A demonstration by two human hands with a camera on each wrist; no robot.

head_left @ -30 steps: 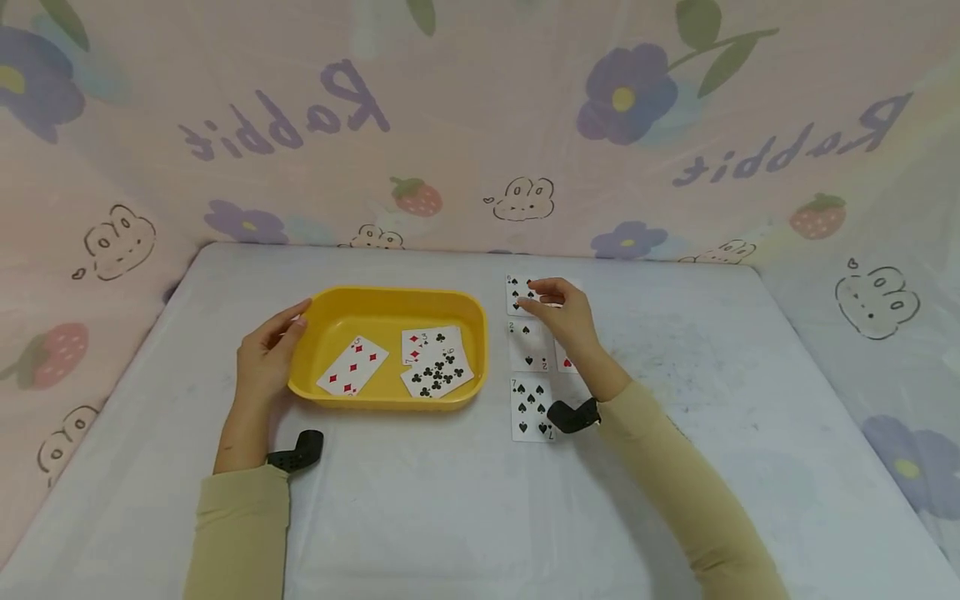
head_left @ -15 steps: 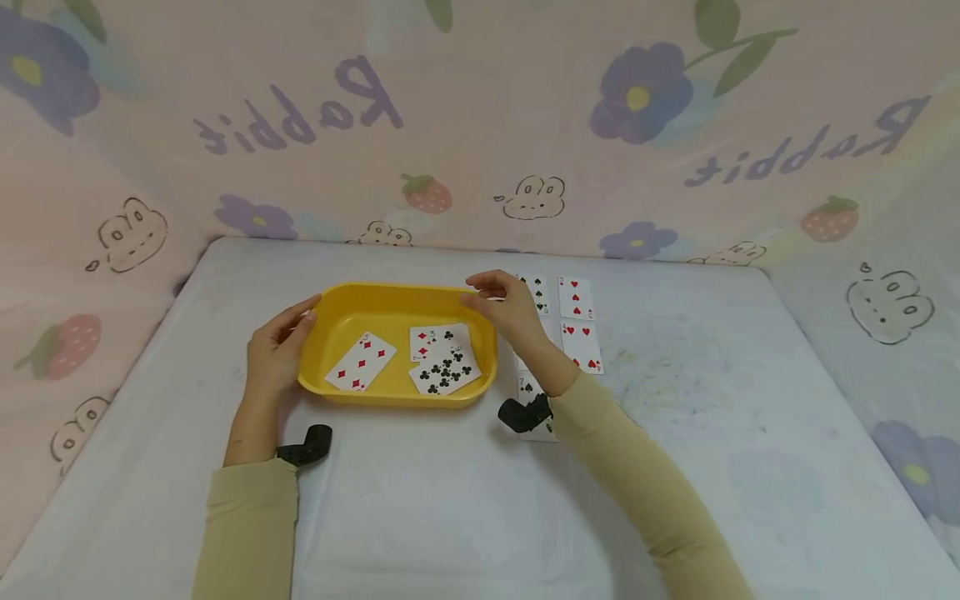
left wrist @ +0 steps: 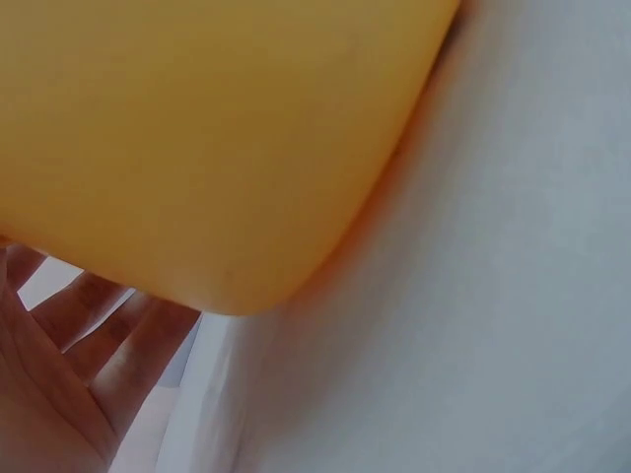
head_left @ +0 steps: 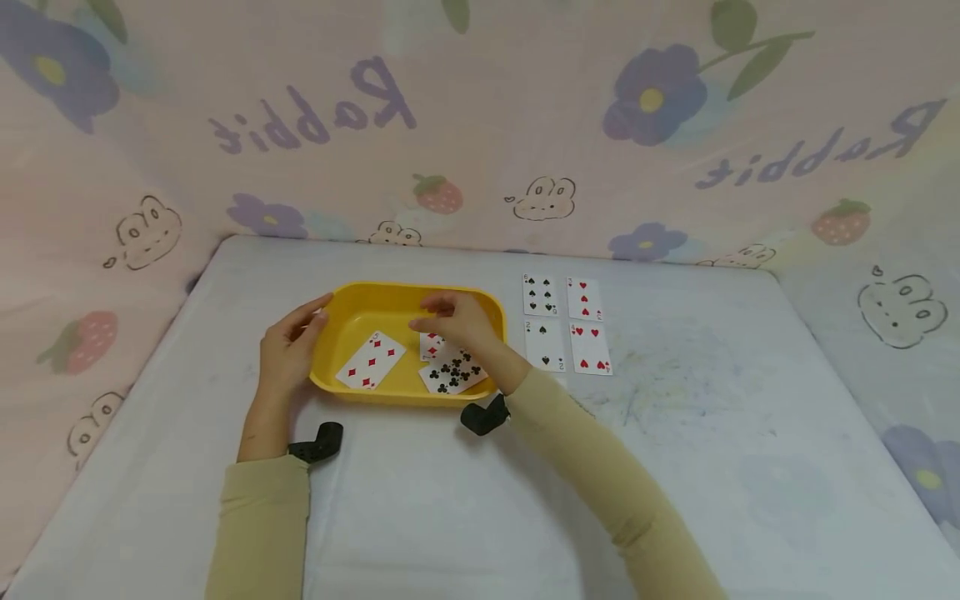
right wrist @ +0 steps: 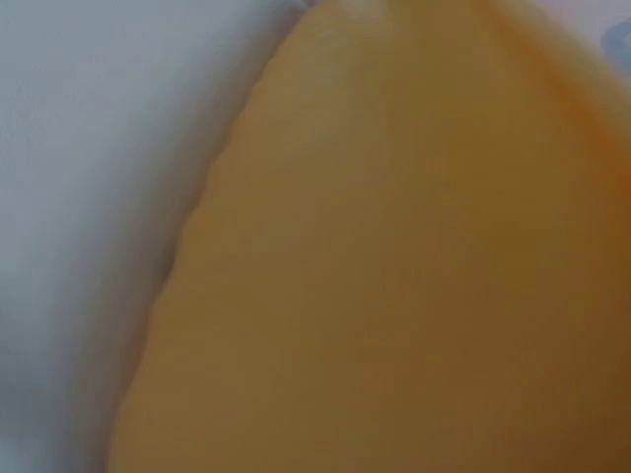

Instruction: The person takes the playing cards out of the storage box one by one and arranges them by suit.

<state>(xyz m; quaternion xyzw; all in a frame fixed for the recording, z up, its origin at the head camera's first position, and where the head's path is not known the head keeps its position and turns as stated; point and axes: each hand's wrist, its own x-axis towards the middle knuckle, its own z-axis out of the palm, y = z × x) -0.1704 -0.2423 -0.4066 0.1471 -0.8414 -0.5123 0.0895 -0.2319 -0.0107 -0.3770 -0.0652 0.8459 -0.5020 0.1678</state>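
Observation:
A yellow tray [head_left: 405, 401] sits on the white-covered table. In it lie a five of diamonds [head_left: 372, 362], a club card [head_left: 452, 377] and, partly covered, a diamond card [head_left: 431, 347]. My left hand [head_left: 287, 348] holds the tray's left end, thumb at the rim; the left wrist view shows its fingers along the outer wall. My right hand [head_left: 461, 321] hovers inside the tray's right half, over the overlapping cards, thumb and forefinger apart with nothing between them. Only the tray's yellow wall [right wrist: 394, 276] fills most of the right wrist view.
Right of the tray lie a six of spades [head_left: 540, 295], a three of hearts [head_left: 584, 298], a two of spades [head_left: 544, 345] and a four of hearts [head_left: 591, 347]. My right forearm [head_left: 570, 442] crosses the table below them. A printed cloth [head_left: 480, 108] hangs behind.
My right hand has moved left from above the laid-out cards, over the tray's right rim, into the tray. My left hand stays at the tray's left end. The view has shifted slightly.

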